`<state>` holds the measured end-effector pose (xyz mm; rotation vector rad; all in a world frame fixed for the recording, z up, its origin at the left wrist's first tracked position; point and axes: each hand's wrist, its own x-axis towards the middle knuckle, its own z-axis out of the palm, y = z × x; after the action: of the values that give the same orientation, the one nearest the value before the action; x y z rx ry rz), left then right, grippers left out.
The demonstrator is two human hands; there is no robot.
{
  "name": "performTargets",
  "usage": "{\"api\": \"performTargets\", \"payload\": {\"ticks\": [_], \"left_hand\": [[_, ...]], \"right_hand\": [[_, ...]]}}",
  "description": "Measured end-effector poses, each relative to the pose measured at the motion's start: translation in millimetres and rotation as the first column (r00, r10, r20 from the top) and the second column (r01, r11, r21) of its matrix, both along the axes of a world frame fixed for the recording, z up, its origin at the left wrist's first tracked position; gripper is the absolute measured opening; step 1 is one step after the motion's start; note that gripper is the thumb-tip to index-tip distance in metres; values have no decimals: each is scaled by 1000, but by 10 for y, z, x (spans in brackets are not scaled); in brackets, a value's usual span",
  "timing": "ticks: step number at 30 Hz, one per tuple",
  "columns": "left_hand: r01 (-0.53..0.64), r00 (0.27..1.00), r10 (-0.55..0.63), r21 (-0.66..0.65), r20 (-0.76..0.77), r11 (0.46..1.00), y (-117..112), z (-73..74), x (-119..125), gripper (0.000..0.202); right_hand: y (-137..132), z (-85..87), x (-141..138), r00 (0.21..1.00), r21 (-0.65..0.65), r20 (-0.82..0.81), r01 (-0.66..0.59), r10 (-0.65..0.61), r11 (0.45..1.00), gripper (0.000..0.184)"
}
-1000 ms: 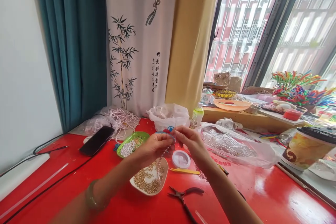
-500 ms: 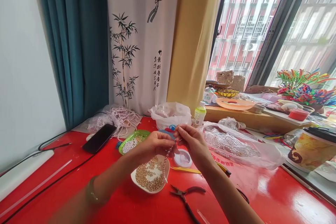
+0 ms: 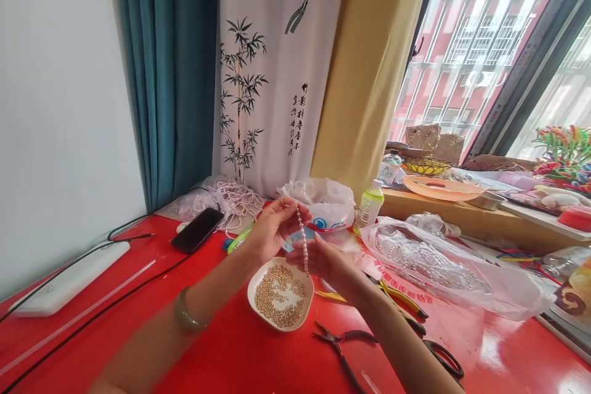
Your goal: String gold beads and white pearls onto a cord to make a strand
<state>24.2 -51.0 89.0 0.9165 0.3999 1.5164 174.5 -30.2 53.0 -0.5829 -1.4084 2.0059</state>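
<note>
Pinched at its upper end by my left hand point(image 3: 276, 228), a short strand of pearly beads point(image 3: 302, 237) hangs down. My right hand point(image 3: 327, 260) is just below and to the right, its fingers stretched out beside the lower part of the strand; whether they touch it I cannot tell. Under the hands stands a white dish point(image 3: 255, 311) of small gold beads point(image 3: 279, 301). My left forearm partly covers a green tray point(image 3: 239, 239) behind it. Black-handled pliers point(image 3: 339, 340) lie open on the red table, left of my right forearm.
A phone point(image 3: 197, 229) and cables lie at the left on the red table point(image 3: 207, 363). Plastic bags point(image 3: 425, 258), a green-labelled bottle point(image 3: 369, 206) and more bead strands point(image 3: 240, 200) stand behind. Yellow-handled pliers point(image 3: 404, 301) and black scissor-like handles point(image 3: 444, 358) are at the right.
My hands have parted: the left now holds up the strand's end, while the right has dropped lower with its fingers extended. The view has turned left, shifting the scene rightward.
</note>
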Motion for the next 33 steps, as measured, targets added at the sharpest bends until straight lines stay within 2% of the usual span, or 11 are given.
{"api": "performTargets", "payload": {"ticks": [2, 4, 6, 8, 10, 11, 22, 33], "left_hand": [[-105, 994, 106, 39, -4, 994, 47, 4, -47, 9], [-236, 967, 246, 131, -68, 963, 97, -6, -93, 8], [-400, 876, 453, 276, -166, 874, 142, -22, -137, 8], [-521, 717, 651, 429, -250, 738, 176, -36, -180, 8], [-553, 590, 751, 529, -297, 643, 195, -42, -214, 9], [-550, 566, 766, 551, -307, 627, 201, -41, -228, 9], [-593, 654, 726, 454, -210, 665, 272, -20, -326, 9], [-601, 711, 689, 388, -140, 699, 233, 12, -287, 7]], "right_hand": [[-30, -36, -27, 996, -41, 16, -82, 83, 996, 40], [-66, -32, -36, 994, -54, 19, -109, 110, 993, 34], [-96, -6, -35, 994, -53, 25, -107, 108, 993, 29], [-114, 17, -34, 994, -62, 42, -93, 96, 994, 27], [-122, 24, -38, 995, -77, 62, -71, 76, 995, 25], [-123, 20, -40, 995, -84, 71, -60, 66, 995, 25], [-106, -29, -64, 995, -97, 98, -24, 33, 995, 23], [-47, -120, -92, 993, -20, 110, 50, -48, 999, 15]]}}
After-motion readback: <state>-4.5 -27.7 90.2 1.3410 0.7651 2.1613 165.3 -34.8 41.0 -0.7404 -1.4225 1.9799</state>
